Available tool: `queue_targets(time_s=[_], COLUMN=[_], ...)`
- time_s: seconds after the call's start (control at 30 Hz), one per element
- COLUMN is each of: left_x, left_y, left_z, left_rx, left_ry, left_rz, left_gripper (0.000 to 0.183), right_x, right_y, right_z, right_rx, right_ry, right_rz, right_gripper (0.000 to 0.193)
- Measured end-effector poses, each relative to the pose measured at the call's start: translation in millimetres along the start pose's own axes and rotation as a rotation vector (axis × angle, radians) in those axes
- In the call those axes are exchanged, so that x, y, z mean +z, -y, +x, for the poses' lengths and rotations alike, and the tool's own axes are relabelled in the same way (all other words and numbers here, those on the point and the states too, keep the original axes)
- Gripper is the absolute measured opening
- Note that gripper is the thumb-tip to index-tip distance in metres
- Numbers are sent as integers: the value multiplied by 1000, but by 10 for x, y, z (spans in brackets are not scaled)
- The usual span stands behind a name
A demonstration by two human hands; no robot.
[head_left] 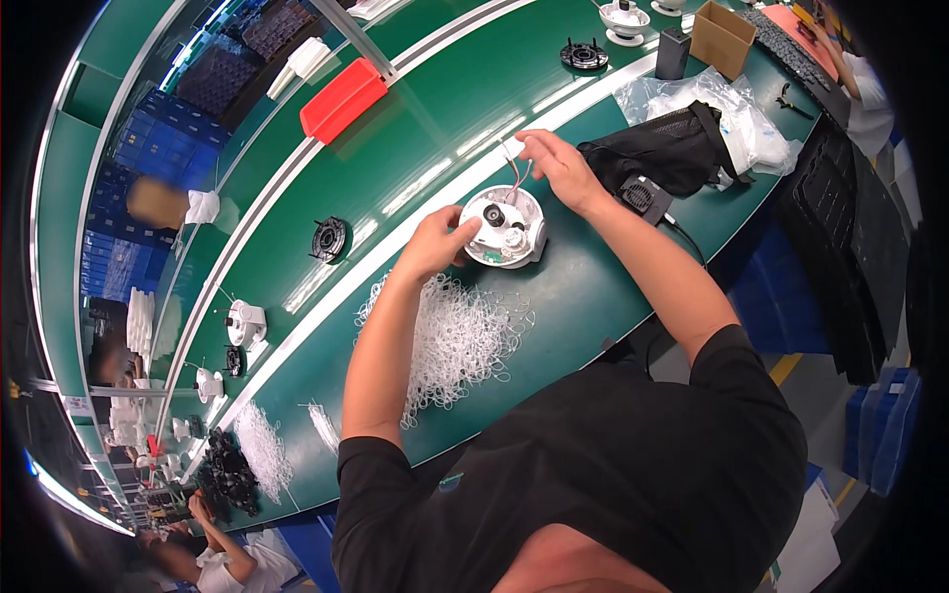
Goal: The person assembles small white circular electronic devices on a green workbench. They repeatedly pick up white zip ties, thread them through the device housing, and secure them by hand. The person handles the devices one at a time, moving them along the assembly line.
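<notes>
One tangled heap of white loops lies nearest me on the green table, partly hidden by my left forearm. Just beyond it sits a round white case, open side up, with a dark round part and a white plate inside. My left hand has hold of its left edge, fingers curled round the side and thumb over the rim. My right hand is raised above the far right side, half open with fingers bent, next to the thin wires rising from the case; I cannot tell whether the fingertips pinch them. To the right are a small black box with a round grille, a black bag and a clear plastic bag. Farther off, a black ring lies to the left. Beyond that stands a red tray, while a brown cardboard box stands at the far right.
</notes>
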State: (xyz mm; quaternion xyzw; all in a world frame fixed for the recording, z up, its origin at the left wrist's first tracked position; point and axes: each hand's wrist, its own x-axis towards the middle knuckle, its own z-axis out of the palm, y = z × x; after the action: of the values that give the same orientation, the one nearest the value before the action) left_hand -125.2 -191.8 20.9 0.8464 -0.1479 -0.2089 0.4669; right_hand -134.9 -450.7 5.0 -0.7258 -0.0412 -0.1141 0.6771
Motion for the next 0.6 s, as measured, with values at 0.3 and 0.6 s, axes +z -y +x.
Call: queue_targets(time_s=[0.3, 0.6], left_x=[-341, -746], left_y=[-46, 682], left_z=[451, 1397], left_rx=[-122, -8], left_ry=[-183, -552], left_rz=[-608, -987], left_gripper=[27, 34], right_x=[169, 198], right_y=[-387, -384], right_z=[-172, -125], right_rx=[-108, -80], right_ry=[-99, -44], right_rz=[-321, -353], right_gripper=[30, 18])
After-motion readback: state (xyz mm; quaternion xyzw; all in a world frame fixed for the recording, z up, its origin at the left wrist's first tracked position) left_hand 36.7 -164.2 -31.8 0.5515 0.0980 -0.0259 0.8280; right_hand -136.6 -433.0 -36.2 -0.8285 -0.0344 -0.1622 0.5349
